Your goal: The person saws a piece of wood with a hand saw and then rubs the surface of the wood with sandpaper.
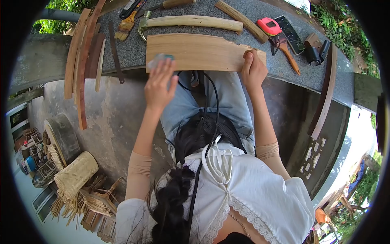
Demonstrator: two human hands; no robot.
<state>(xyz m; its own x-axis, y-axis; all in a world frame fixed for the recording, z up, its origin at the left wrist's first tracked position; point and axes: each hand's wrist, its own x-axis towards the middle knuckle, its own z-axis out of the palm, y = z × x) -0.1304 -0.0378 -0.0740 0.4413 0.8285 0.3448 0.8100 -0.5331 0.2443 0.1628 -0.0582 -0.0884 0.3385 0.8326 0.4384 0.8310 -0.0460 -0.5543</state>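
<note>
A light-brown wooden board (195, 52) lies along the near edge of the speckled stone table, with a notched, broken spot on its far edge toward the right. My left hand (161, 83) is over the board's left end, fingers stretched across a small whitish-and-teal pad (156, 61); its exact kind I cannot tell. At the right end, my right hand (254, 72) grips the board, thumb on top and fingers curled round the near edge. Just behind the board rests a claw hammer (195, 22) with a pale wooden handle, its metal head at the left.
Behind lie a paintbrush (126, 26), a wooden stick (241, 20), a red tape measure (269, 26), a phone (290, 35) and an orange-handled brush (289, 56). Wooden strips (83, 61) overhang the left edge, beside a dark metal strip (115, 53). A black cable (215, 110) hangs before my body.
</note>
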